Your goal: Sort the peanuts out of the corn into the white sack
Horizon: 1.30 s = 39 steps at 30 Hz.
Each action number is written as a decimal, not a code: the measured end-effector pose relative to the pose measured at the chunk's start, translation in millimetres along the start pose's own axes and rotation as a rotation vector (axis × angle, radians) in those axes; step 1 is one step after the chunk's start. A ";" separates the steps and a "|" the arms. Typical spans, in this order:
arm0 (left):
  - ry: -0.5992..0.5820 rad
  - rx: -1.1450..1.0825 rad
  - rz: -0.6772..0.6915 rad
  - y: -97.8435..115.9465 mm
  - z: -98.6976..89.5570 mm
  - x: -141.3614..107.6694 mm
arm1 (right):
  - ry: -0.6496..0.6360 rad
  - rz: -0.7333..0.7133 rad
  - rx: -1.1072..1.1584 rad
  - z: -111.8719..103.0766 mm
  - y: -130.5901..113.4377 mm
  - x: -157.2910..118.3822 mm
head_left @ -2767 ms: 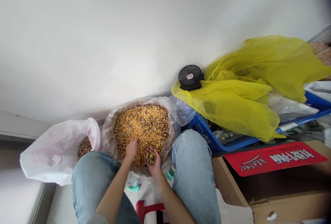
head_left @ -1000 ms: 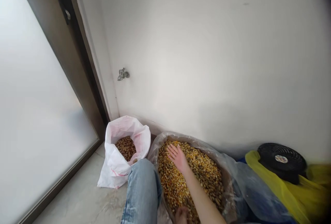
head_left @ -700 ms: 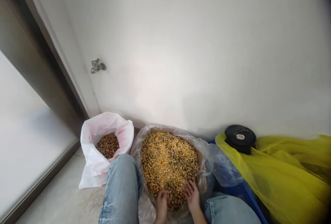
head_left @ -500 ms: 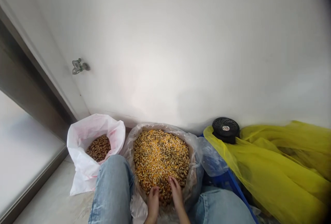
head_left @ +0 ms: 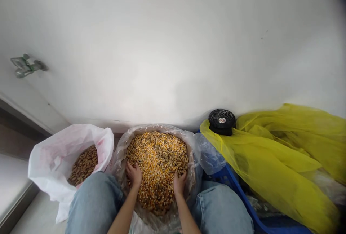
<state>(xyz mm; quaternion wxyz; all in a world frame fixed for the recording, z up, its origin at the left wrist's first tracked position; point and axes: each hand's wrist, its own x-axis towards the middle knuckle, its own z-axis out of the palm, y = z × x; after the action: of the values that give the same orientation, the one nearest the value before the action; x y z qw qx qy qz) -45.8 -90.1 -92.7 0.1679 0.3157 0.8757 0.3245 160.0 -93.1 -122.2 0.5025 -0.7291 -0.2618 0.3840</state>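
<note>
Between my knees stands a clear plastic bag (head_left: 121,147), full of a mix of yellow and white corn kernels (head_left: 155,165) and larger brown oval pieces that look like nuts (head_left: 173,154). At the bag's left side, my left hand (head_left: 133,174) rests against the mix with its fingers apart. Opposite it, my right hand (head_left: 180,182) lies at the right edge of the mix, thumb and fingers parted, their tips partly among the brown pieces. I see nothing gripped in either hand.
To the left, a white sack (head_left: 54,162) holds more brown pieces (head_left: 83,165). On the right are a blue crate (head_left: 243,198), yellow mesh cloth (head_left: 270,162) and a small black fan (head_left: 221,121). Behind, a white wall (head_left: 162,46) carries a tap (head_left: 28,66).
Both hands have moved forward and apart, from close together at the bag's near edge to its left and right sides. Their fingers have spread. The view has shifted right.
</note>
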 end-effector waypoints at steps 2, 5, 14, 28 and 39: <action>0.009 0.040 -0.046 -7.0 7.7 17.3 | 0.144 0.030 -0.086 2.5 -0.5 8.1; -0.017 0.116 -0.031 -15.9 18.3 33.5 | 0.178 0.015 -0.120 4.1 3.6 18.5; -0.021 0.286 -0.147 -13.6 36.6 56.9 | 0.234 -0.061 -0.225 12.4 3.3 41.4; 0.080 0.145 -0.121 11.4 41.8 30.3 | -0.175 -0.370 -0.176 62.0 -32.0 15.0; -0.111 -0.161 0.457 36.0 39.5 18.9 | 0.077 -0.467 -0.454 32.2 -32.8 66.5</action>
<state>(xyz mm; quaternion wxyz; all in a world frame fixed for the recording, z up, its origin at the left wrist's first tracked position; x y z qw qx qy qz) -24.2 -38.1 -99.0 0.1627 0.5085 0.7424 0.4048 171.4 -13.2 -117.8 0.4111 -0.7566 -0.4818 0.1625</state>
